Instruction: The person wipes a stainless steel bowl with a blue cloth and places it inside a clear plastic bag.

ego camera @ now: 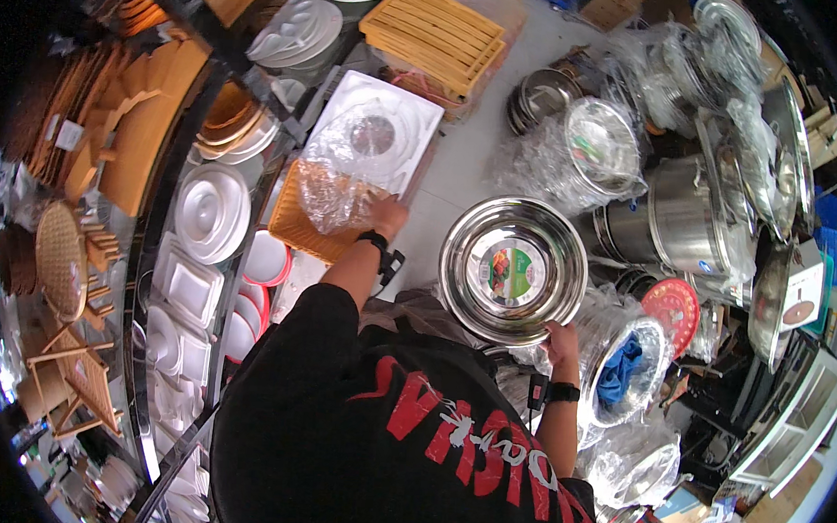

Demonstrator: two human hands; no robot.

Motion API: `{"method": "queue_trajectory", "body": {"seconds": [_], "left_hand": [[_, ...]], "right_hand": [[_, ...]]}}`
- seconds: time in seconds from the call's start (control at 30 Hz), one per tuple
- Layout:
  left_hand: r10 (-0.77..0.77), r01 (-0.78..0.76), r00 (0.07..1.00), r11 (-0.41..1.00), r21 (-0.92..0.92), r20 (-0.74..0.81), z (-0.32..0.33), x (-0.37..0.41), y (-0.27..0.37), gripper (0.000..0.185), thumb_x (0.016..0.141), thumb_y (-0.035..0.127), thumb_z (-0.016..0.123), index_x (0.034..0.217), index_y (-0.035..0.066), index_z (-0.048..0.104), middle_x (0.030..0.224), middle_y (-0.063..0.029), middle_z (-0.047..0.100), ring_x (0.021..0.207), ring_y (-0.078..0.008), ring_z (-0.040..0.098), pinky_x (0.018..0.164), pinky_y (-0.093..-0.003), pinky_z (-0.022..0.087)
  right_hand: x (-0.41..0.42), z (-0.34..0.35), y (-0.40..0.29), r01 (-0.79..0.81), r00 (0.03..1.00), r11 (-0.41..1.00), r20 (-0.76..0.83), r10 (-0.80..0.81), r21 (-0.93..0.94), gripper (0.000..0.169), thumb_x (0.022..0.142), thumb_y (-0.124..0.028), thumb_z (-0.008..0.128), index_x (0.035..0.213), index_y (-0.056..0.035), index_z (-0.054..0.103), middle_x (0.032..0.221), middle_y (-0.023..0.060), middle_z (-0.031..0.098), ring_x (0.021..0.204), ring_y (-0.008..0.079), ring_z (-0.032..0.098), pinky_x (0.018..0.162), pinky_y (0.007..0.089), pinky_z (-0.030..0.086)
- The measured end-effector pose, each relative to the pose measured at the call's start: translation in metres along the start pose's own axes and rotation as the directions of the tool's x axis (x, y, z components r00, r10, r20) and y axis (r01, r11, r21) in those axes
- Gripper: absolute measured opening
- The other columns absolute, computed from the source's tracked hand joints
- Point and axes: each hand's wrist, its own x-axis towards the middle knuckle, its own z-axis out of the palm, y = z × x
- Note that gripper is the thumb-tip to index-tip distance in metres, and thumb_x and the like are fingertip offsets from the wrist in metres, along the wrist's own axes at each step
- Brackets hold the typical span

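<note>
My right hand (563, 344) grips the rim of a round stainless steel basin (513, 267), which bears a green printed label inside. My left hand (387, 216) rests on clear plastic wrap (336, 199) over an orange woven basket (284, 217); whether its fingers hold the plastic cannot be told. Just beyond it lies a white square plastic tray (406, 110) with a round middle. A wooden slatted tray (432, 32) sits farther off on a wrapped stack.
Shelves on the left hold white plates (211, 213) and wooden goods. On the right stand plastic-wrapped steel bowls (601, 147), a large steel pot (687, 213), a red lid (670, 316) and a wrapped container with blue cloth (620, 367). Pale floor (431, 169) shows between.
</note>
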Motion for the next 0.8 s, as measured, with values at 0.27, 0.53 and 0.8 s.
{"method": "queue_trajectory", "body": {"seconds": [0.27, 0.53, 0.8], "left_hand": [[-0.103, 0.080, 0.994, 0.895, -0.439, -0.028, -0.048, -0.013, -0.021, 0.023, 0.081, 0.020, 0.058, 0.093, 0.001, 0.065, 0.094, -0.0179, 0.065, 0.083, -0.0322, 0.063, 0.073, -0.0387, 0.049], [-0.172, 0.106, 0.958, 0.955, -0.276, -0.229, -0.132, -0.072, -0.058, 0.060, 0.069, 0.012, 0.064, 0.125, 0.006, 0.041, 0.086, -0.0172, 0.065, 0.083, -0.0369, 0.063, 0.072, -0.0455, 0.050], [0.064, -0.060, 0.996, 0.996, 0.069, -0.061, -0.201, -0.102, -0.108, 0.036, 0.075, 0.014, 0.055, 0.110, 0.012, 0.061, 0.096, -0.0145, 0.065, 0.092, -0.0321, 0.062, 0.078, -0.0425, 0.049]], "right_hand": [[-0.003, 0.005, -0.028, -0.014, 1.000, 1.000, 0.006, 0.014, 0.008, 0.023, 0.077, -0.001, 0.054, 0.100, 0.0006, 0.054, 0.074, 0.0076, 0.060, 0.050, 0.0148, 0.056, 0.038, 0.0263, 0.043], [0.014, 0.069, -0.072, 0.024, 0.964, 0.996, 0.267, -0.001, -0.083, 0.035, 0.072, -0.008, 0.057, 0.106, 0.0002, 0.054, 0.085, 0.0095, 0.063, 0.059, 0.0196, 0.065, 0.051, 0.0321, 0.057], [0.024, 0.152, -0.107, 0.195, 0.875, 0.921, 0.484, -0.008, -0.337, 0.026, 0.077, -0.014, 0.059, 0.098, -0.0004, 0.055, 0.072, 0.0070, 0.062, 0.060, 0.0188, 0.064, 0.054, 0.0368, 0.056]]}}
